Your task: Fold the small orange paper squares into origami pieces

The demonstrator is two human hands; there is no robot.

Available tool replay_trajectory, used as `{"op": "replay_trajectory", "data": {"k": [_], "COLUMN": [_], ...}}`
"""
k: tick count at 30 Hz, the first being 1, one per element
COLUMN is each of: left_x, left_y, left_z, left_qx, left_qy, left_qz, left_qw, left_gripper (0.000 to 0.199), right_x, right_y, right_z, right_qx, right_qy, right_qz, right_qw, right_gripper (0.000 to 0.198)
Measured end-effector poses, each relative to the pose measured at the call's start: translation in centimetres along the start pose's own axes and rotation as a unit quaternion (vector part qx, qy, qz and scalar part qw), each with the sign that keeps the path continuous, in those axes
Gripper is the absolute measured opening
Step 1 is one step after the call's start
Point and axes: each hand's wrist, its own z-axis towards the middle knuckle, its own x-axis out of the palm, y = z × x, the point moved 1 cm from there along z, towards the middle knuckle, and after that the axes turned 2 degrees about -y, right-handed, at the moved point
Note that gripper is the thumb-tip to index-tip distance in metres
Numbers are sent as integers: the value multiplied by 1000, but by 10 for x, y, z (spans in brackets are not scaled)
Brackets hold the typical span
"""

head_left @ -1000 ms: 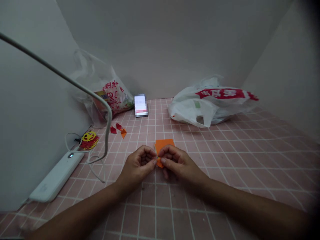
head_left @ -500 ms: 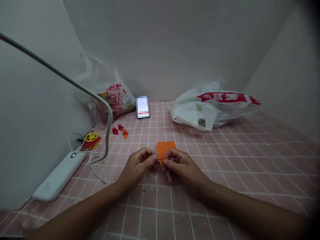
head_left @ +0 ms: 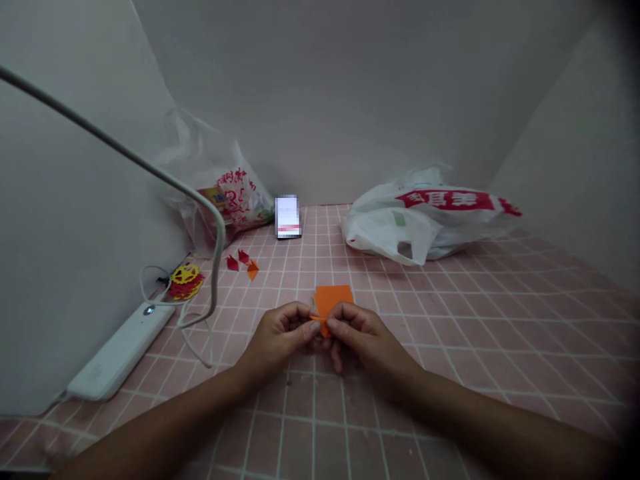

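My left hand (head_left: 285, 333) and my right hand (head_left: 357, 333) meet at the middle of the table, both closed with thumbs and fingertips pinching a small folded piece of orange paper (head_left: 324, 327). Much of that piece is hidden by the fingers. Just beyond it is a flat orange paper square (head_left: 334, 298), partly covered by my right fingers; I cannot tell whether the two are joined. Farther left lie a small folded orange paper shape (head_left: 253, 270) and two red ones (head_left: 233, 263).
A white power bank (head_left: 120, 353) lies at left, with a pale cable (head_left: 218, 267) arching above the table. Red and yellow cutouts (head_left: 186, 283) sit beside it. At the back are a clear bag (head_left: 240, 197), a lit phone (head_left: 287, 217) and a white plastic bag (head_left: 390, 227).
My left thumb and fingertips have shifted slightly right, closer to my right thumb, and now grip the folded paper's near edge. The whole view has tilted a little.
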Motion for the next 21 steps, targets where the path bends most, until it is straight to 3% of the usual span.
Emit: {"op": "replay_trajectory", "data": {"k": [9, 14, 21], "left_x": [2, 3, 5], "left_y": [-7, -7, -8], "left_z": [-2, -2, -4], "left_qx": [16, 30, 47], "left_qy": [3, 13, -8], "left_qz": [79, 78, 127], "left_qw": [997, 996, 991], "left_gripper": [20, 17, 14], "right_x": [-1, 1, 1], "right_y": [9, 10, 6], "right_z": [-4, -5, -6], "right_qx": [-104, -73, -91], "right_qy": [-30, -26, -5], "right_qz": [-218, -205, -202], "right_qw": [970, 976, 975], "right_gripper": [16, 19, 19]}}
